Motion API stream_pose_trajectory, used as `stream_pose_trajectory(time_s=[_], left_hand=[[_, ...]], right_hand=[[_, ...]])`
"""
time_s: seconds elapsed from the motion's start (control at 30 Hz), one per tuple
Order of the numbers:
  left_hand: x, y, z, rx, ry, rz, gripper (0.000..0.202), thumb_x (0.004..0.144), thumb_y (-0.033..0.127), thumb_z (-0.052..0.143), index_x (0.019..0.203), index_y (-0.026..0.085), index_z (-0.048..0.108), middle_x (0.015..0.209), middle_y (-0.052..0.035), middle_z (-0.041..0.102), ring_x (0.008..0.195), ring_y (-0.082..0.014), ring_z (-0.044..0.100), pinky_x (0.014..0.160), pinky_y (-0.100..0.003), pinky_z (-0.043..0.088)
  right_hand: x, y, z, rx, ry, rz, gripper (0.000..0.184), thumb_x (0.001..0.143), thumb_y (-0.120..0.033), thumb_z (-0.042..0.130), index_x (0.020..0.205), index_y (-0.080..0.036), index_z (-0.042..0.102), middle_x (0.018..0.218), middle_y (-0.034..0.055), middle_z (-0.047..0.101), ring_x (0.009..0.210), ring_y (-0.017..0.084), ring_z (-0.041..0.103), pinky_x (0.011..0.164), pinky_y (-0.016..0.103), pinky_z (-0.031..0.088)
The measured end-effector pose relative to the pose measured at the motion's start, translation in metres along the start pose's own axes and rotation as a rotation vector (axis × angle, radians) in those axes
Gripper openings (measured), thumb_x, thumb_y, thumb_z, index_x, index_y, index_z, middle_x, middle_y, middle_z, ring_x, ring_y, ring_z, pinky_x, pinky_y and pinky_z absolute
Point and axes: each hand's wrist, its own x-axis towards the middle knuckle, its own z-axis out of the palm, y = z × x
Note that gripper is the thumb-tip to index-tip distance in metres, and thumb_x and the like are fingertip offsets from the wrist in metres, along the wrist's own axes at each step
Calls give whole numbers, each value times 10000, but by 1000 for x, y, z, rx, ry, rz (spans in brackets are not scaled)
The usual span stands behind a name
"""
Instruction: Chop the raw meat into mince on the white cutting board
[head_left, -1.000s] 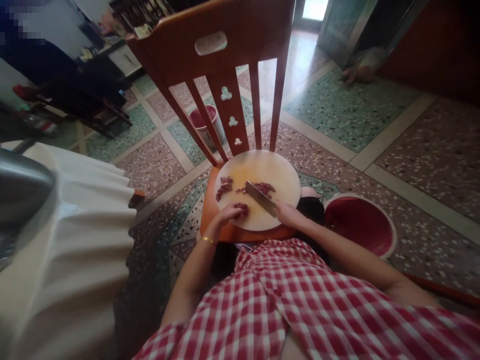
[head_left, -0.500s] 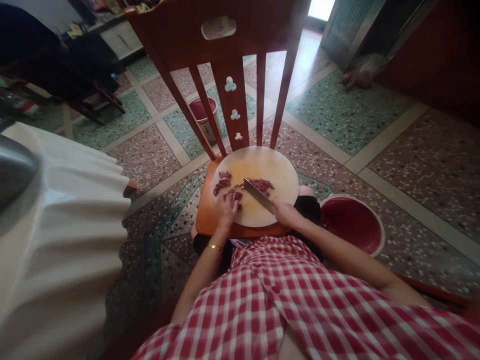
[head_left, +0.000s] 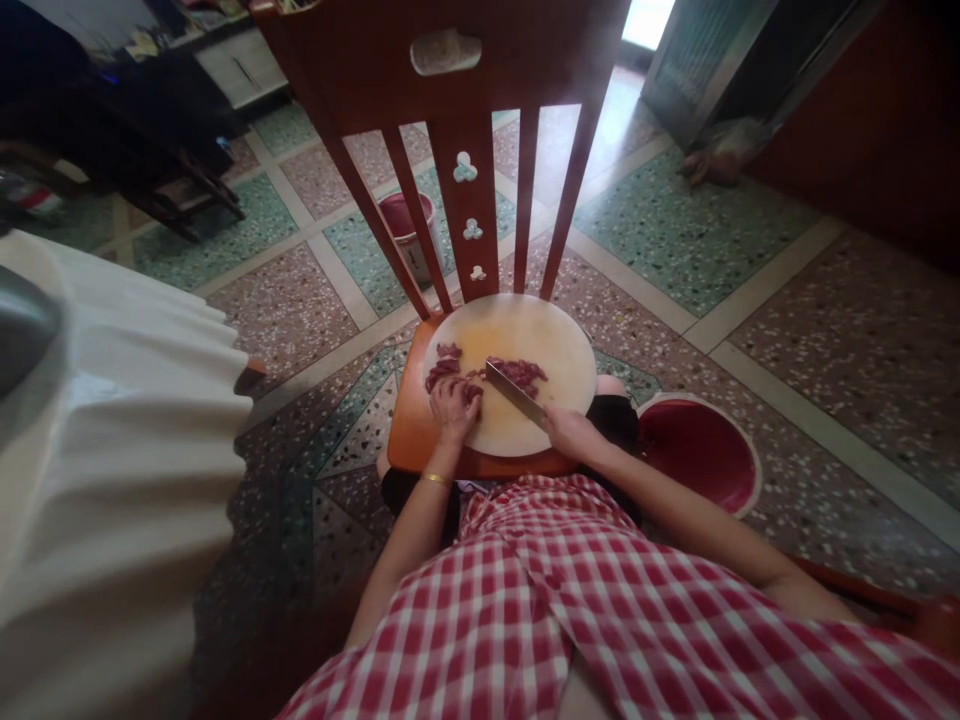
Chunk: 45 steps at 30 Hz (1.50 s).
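If the round, off-white cutting board on the reddish-brown wooden chair is read as a clock, with the chair's slatted back at twelve, a bench draped in pleated cream cloth stands well apart at nine. Dark red strips of meat lie just inside the board's nine o'clock edge. At eight, the left hand bends its fingers over a dark red piece of meat; whether they pinch or merely press, I cannot tell. Small dark red cut bits cluster about the centre, the broad steel knife slanting across their left side, tip towards ten. At four, the right hand has its fingers wrapped round the handle. A wide, red-lined bucket stands beyond. Slicing seems under way; the next cut would call for a steadied piece and left fingers tucked clear of the edge.
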Motion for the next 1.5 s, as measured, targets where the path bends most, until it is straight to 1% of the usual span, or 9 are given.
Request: stream_pose_trajectory(time_s=[0.1, 0.23, 0.47, 0.63, 0.8, 0.97, 1.1, 1.33, 1.5], left_hand=[[0, 0, -2, 9, 8, 3, 349, 693, 354, 608, 992, 178, 575, 1125, -118, 516, 1137, -293, 396, 975, -442, 307], [-6, 13, -2, -23, -47, 12, 283, 765, 293, 541, 1020, 177, 578, 1040, -110, 568, 1000, -238, 495, 884, -383, 382], [-37, 38, -3, -64, -25, 53, 255, 829, 305, 490, 1049, 228, 593, 1016, -80, 607, 948, -198, 535, 834, -338, 408], [-42, 33, -5, -122, 18, 63, 258, 827, 296, 487, 1050, 209, 585, 1127, -103, 543, 1075, -220, 482, 909, -382, 397], [-33, 25, 1, -264, -59, 190, 200, 836, 265, 467, 979, 191, 585, 1023, -90, 573, 1007, -191, 515, 890, -356, 436], [-35, 23, 7, -264, -72, 163, 239, 822, 210, 471, 1041, 178, 560, 1046, -108, 575, 1046, -211, 504, 907, -382, 438], [-36, 22, 8, -272, -82, 163, 257, 822, 207, 473, 1065, 185, 554, 1061, -101, 578, 1047, -211, 508, 897, -371, 445], [-37, 20, 11, -232, -71, 138, 219, 837, 243, 458, 999, 169, 585, 968, -103, 602, 989, -212, 525, 843, -346, 457], [-38, 22, 10, -228, -67, 106, 196, 829, 241, 471, 959, 167, 597, 931, -104, 604, 956, -215, 535, 822, -349, 459]], right_hand=[[0, 0, 1, -8, 5, -3, 333, 894, -265, 347, 1176, -130, 462, 1004, 146, 637, 892, 222, 609, 731, 267, 406], [0, 0, 2, -44, -14, 6, 298, 898, -269, 328, 1105, -128, 490, 956, 145, 646, 852, 224, 615, 691, 271, 403], [-10, -8, 4, -159, -64, -39, 253, 899, -247, 304, 1048, -148, 483, 905, 134, 652, 819, 232, 625, 655, 276, 410], [-17, -20, 3, -289, -47, -21, 254, 874, -183, 319, 1087, -167, 456, 839, 114, 652, 766, 238, 639, 629, 294, 440], [-18, -32, 5, -371, -40, -65, 337, 871, -144, 319, 1196, -149, 409, 902, 141, 636, 844, 222, 624, 666, 272, 451], [-16, -35, 13, -404, -50, -80, 386, 866, -126, 316, 1246, -133, 379, 900, 140, 634, 809, 218, 627, 678, 282, 456], [-1, -39, 15, -367, -58, -112, 349, 868, -143, 320, 1203, -112, 413, 932, 150, 635, 834, 233, 622, 708, 307, 460], [42, -75, 9, -315, -22, -163, 323, 895, -158, 262, 1148, -98, 453, 966, 162, 641, 858, 224, 619, 747, 304, 457], [27, -50, 8, -306, -56, -185, 320, 882, -150, 300, 1166, -110, 443, 995, 157, 630, 892, 223, 607, 757, 310, 451]])
